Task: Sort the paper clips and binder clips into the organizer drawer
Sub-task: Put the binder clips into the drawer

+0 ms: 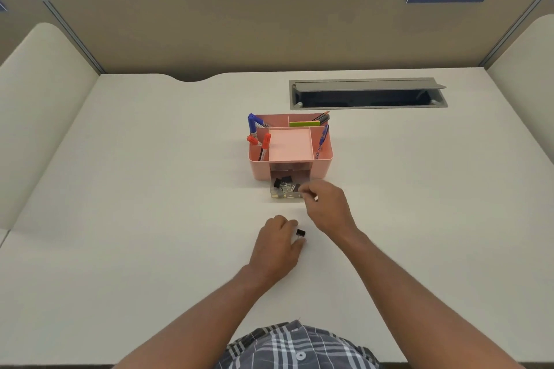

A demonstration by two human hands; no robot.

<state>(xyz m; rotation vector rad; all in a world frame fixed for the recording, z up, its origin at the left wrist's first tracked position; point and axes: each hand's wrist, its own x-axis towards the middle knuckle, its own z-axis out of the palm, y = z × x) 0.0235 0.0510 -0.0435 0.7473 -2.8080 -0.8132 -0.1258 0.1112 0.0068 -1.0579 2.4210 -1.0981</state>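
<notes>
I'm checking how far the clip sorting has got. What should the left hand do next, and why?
Probably carry the binder clip it pinches on the desk forward and drop it into the open drawer, which already holds clips. The right hand is at the drawer's right corner, so approach from the left.

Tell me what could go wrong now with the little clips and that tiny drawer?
1. The small clear plastic drawer sticks out of the pink plastic desk organizer. The right hand is right beside its corner, so a bump might knock it out and spill the clips inside.
2. The left hand pinches the small black binder clip only at its fingertips. That grip looks light, so the clip might slip onto the cream desk.
</notes>
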